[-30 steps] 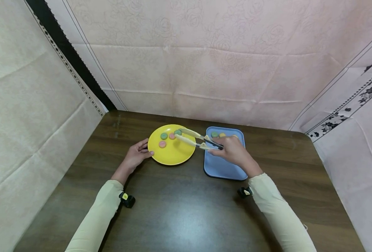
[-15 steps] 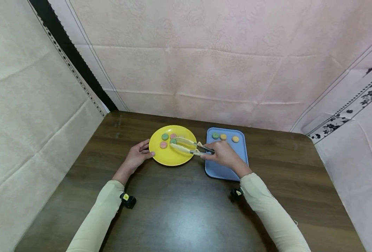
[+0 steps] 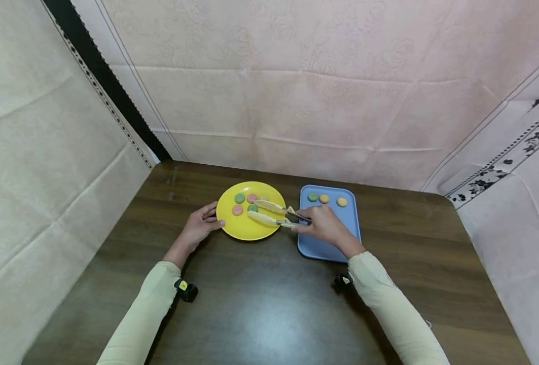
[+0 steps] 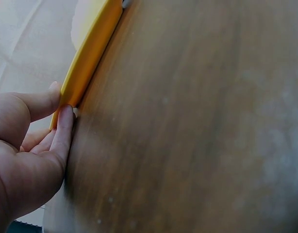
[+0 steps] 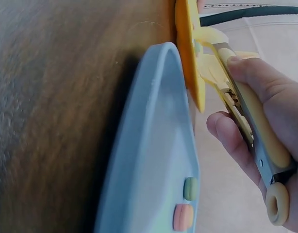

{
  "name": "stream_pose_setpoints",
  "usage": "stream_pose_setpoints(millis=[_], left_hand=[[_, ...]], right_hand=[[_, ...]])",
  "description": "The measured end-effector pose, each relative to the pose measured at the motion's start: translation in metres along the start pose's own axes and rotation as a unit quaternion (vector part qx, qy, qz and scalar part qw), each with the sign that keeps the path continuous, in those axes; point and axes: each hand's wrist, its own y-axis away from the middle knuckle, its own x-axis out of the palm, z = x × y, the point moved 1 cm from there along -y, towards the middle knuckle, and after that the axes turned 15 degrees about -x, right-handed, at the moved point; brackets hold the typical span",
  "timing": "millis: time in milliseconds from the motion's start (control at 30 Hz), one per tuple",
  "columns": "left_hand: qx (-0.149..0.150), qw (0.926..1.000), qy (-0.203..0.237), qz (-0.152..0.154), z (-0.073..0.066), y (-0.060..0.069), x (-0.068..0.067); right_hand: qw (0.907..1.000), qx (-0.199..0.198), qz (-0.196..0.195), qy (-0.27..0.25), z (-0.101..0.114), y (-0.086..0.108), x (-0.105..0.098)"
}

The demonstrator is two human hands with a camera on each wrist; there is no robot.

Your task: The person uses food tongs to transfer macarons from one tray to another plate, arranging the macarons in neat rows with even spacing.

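Observation:
At the left rim of a yellow plate is my left hand. In the left wrist view its thumb lies over the rim with fingers beneath. Cream-tipped tongs are held in my right hand, reaching over the plate with their tips apart. Just at those tips a green macaron lies on the plate. Another green macaron, two pink macarons and a yellow macaron lie around it. The right wrist view shows thumb and fingers wrapped around the tongs' handles.
A blue tray stands right of the plate, under my right hand. Along its far side lie a green macaron and two yellow macarons. Fabric-covered walls border the brown table at the back and sides.
The tongs have moved left and nearer with the green macaron, and their tips have parted from it. It now lies on the plate. My left hand stays at the rim.

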Motion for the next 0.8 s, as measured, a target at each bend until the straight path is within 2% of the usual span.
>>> stream_pose_setpoints(millis=[133, 333, 567, 800], left_hand=[[-0.003, 1.0, 0.001, 0.0, 0.0, -0.001, 0.001], [-0.009, 1.0, 0.003, -0.001, -0.001, -0.002, 0.001], [-0.014, 0.9999, 0.001, -0.002, -0.002, 0.0, 0.001], [-0.006, 1.0, 0.0, 0.002, -0.002, 0.0, 0.001]], right_hand=[[0.9998, 0.001, -0.019, 0.0, 0.003, 0.01, -0.013], [0.998, -0.006, -0.06, 0.02, 0.006, 0.031, -0.045], [0.9948, 0.054, -0.083, 0.024, -0.003, 0.065, -0.072], [0.9891, 0.099, -0.103, 0.037, -0.018, 0.101, -0.081]])
